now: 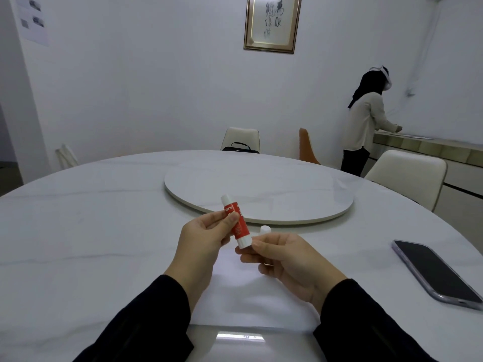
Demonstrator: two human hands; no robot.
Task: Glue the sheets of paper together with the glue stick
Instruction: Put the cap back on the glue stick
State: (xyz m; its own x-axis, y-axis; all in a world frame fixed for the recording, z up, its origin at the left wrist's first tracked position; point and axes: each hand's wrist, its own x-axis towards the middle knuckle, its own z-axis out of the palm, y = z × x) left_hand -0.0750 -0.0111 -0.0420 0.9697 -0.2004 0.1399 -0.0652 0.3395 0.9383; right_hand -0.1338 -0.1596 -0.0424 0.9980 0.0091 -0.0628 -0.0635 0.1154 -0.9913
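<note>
Head view: a red-and-white glue stick is held tilted above the table, its uncapped white end pointing up and away. It is gripped at mid-body by the left hand, thumb and fingers curled round the red label. The white base of the stick is pinched by the fingertips of the right hand; the other fingers of that hand are loosely curled. Both wrists are covered by dark sleeves.

A small white cap is seen just behind the right hand, on the table near the rim of the round turntable. White sheets of paper lie flat on the table directly under the hands; how many sheets are stacked cannot be told.

A phone lies screen-up at the right, well apart from the paper. Pale chairs are set round the far edge, one with a dark bag on it. A second person is standing at a counter by the far right wall. A framed calligraphy piece is hung on the wall.
</note>
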